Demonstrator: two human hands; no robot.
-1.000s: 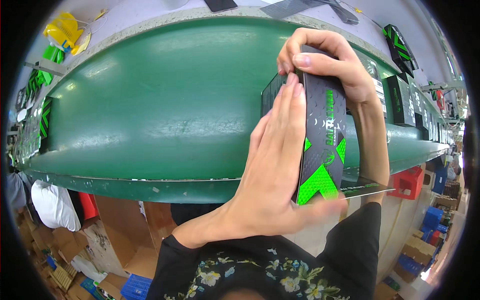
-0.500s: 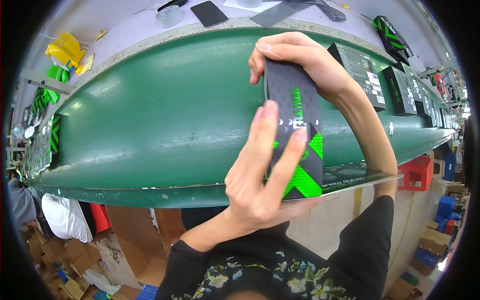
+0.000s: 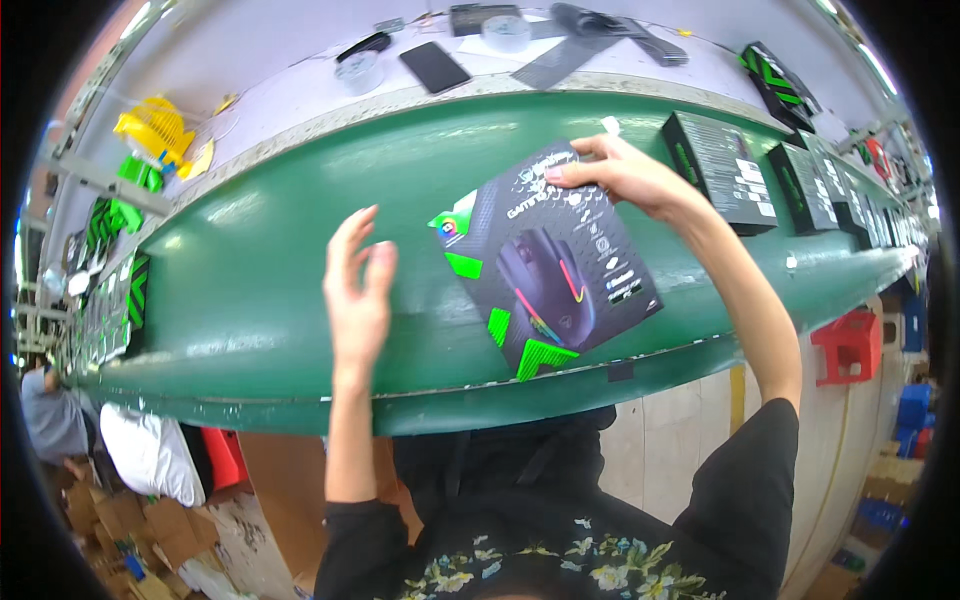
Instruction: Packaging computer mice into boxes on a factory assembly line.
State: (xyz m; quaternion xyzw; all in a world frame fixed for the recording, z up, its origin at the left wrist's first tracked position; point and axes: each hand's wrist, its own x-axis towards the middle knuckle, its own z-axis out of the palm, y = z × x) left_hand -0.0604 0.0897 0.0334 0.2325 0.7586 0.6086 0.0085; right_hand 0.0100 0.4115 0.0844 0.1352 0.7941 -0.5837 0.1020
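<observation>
A black and green mouse box (image 3: 545, 270), with a dark computer mouse pictured on its broad face, is tilted above the green conveyor belt (image 3: 260, 270). My right hand (image 3: 620, 175) grips its upper right edge, thumb over the front face and the other fingers behind. Apart from the box, to its left, my left hand (image 3: 357, 290) is raised over the belt with fingers spread and nothing in it. Whether the box's lower edge touches the belt, I cannot tell.
Boxes of like colouring (image 3: 720, 175) stand on the belt at right, more at far left. A phone (image 3: 435, 67) and tape rolls (image 3: 506, 33) lie on the ledge behind. A yellow fan (image 3: 155, 130) is at back left, a red stool (image 3: 848, 347) at right.
My left hand has let go of the box and moved left. The box has turned from its narrow side to its broad mouse-picture face, still in my right hand.
</observation>
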